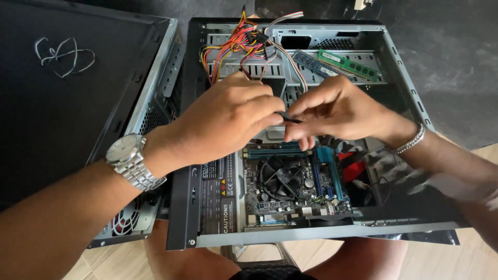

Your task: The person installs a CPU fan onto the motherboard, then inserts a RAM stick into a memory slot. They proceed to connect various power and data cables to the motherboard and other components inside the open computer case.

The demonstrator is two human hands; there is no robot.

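My left hand (228, 122) and my right hand (334, 109) meet above an open computer case (311, 232). Both pinch a thin black cable (288, 118) between their fingertips, at about the case's middle. Below the hands lies the motherboard (295, 181) with a round black cooler fan (281, 178) and blue memory slots. A bundle of red, yellow and orange wires (233, 49) runs from the case's far left toward the hands. I wear a metal watch (129, 161) on the left wrist and a chain bracelet (411, 141) on the right.
Two loose memory sticks, one blue (314, 63) and one green (348, 65), rest on the case's far shelf. A second case with a black side panel (57, 98) stands at the left. My knees and a dark stool (270, 267) show below the case.
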